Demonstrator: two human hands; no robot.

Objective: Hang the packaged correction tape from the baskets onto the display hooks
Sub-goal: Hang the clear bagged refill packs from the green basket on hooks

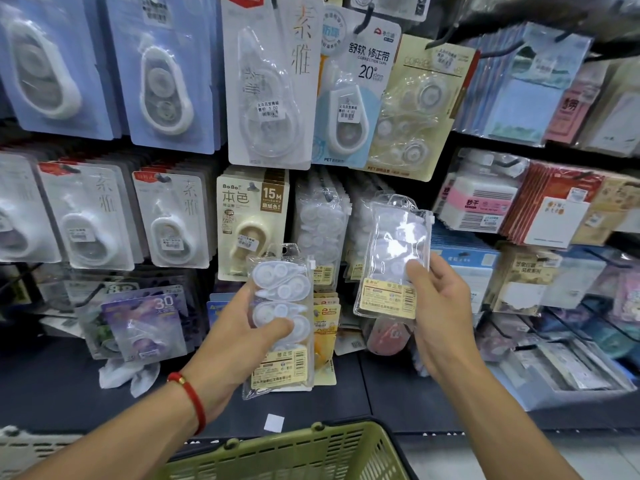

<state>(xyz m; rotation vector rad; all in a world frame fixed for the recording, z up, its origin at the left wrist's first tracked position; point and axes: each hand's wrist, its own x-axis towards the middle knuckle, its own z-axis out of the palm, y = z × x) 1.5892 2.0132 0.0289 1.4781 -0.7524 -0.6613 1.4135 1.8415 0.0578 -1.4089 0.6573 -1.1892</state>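
Clear correction-tape pack (pixel 280 317) gripped in left hand (pixel 239 337), second pack (pixel 394 258) pinched by right hand (pixel 438 306), green basket (pixel 287 455) below

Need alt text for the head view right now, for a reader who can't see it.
Each hand holds a clear plastic pack of white correction tapes before a crowded stationery hook display: left hand with left pack, right hand with right pack. A green plastic basket sits below.

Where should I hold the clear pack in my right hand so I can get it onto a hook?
Keep gripping the lower half of the clear pack, near its yellow label, coming from its right edge as the right hand does now. The hang hole sits at the top tab, so a low side grip probably leaves it free for the hook.
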